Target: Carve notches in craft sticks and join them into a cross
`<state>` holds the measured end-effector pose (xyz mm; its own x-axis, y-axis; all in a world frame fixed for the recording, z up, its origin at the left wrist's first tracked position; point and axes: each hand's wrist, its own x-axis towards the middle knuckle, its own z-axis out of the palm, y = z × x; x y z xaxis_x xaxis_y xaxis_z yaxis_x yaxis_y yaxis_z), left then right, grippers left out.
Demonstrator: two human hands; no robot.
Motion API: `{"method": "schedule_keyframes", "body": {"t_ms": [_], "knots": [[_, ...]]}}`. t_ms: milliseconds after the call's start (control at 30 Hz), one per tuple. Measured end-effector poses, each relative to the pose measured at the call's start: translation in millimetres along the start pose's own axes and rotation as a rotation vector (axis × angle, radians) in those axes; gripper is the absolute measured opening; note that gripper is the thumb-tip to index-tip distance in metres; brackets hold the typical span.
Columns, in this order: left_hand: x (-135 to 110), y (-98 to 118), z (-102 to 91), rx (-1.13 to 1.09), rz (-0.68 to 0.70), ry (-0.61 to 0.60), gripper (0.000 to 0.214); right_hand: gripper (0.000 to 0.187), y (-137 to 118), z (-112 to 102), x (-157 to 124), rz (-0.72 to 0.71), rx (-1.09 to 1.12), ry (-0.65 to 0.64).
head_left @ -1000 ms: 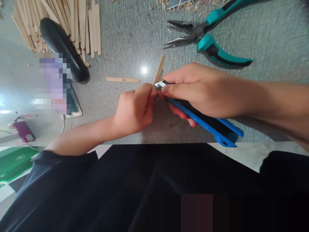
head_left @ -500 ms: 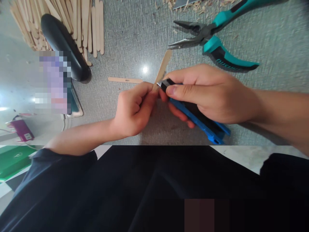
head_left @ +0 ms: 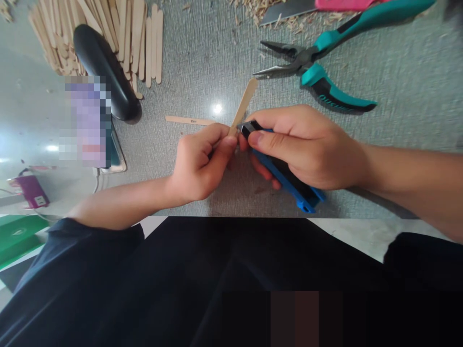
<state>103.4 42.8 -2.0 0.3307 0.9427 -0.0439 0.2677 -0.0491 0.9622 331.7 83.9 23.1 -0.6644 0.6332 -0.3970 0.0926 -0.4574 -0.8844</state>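
Observation:
My left hand (head_left: 202,161) is closed, pinching the lower end of a wooden craft stick (head_left: 245,102) between thumb and fingers. The stick tilts up and to the right. In my right hand (head_left: 307,147) is a blue and black utility knife (head_left: 285,176), the thumb pressed on its black front end. The knife's tip meets the stick just above my left thumb; the short blade is hard to make out. Another craft stick (head_left: 186,120), with a small cut or mark near its middle, lies on the table behind my left hand, which hides its right end.
Needle-nose pliers (head_left: 307,60) with teal handles lie open at back right. Behind them are wood shavings (head_left: 249,9) and a pink-handled blade (head_left: 289,10). Many craft sticks (head_left: 125,38), a black case (head_left: 104,72) and a phone (head_left: 117,149) are at left. The table edge (head_left: 224,215) runs before me.
The view has shifted slightly, bringing more of the pink handle into sight. My right hand and the knife have turned a little, the knife's rear end moving left. Both grips stay the same.

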Motion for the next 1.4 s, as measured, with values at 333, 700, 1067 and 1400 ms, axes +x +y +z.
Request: {"method": "schedule_keyframes", "body": {"t_ms": [333,700,1067,1400], "knots": [[12,1,-11.4,0.466,0.161,-0.014,0.035,0.040,10,13,-6,-0.154,-0.056,0.123],[2,4,-7.8,0.249,0.323,0.028,0.016,0.032,6,15,-3,-0.271,-0.076,0.239],[-4,0,10.0,-0.383,-0.103,-0.210,0.022,0.078,-15,-42,6,-0.449,-0.732,0.217],[0,2,14.7,-0.585,-0.164,-0.115,0.029,0.060,-36,-62,-5,-0.141,-1.752,0.408]]}}
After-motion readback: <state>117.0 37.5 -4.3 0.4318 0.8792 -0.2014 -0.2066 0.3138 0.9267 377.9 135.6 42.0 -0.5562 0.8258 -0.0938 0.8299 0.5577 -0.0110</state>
